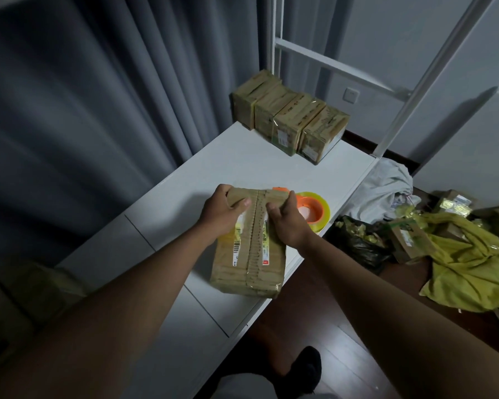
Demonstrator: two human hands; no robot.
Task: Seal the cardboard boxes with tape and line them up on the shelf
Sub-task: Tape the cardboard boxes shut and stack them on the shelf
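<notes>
Head view: both hands (224, 210) cover the box's (249, 254) far half, hiding the tape roll's (314, 210) near edge.

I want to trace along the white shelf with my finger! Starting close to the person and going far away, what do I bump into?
Cardboard box under both hands → left hand and right hand at its far end → tape roll beside it → bare white shelf → row of four sealed boxes.

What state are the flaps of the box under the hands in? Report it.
Shut. The flaps of the box lie flat and meet along a centre seam, glossy tape over it; left hand and right hand grip its far end.
</notes>
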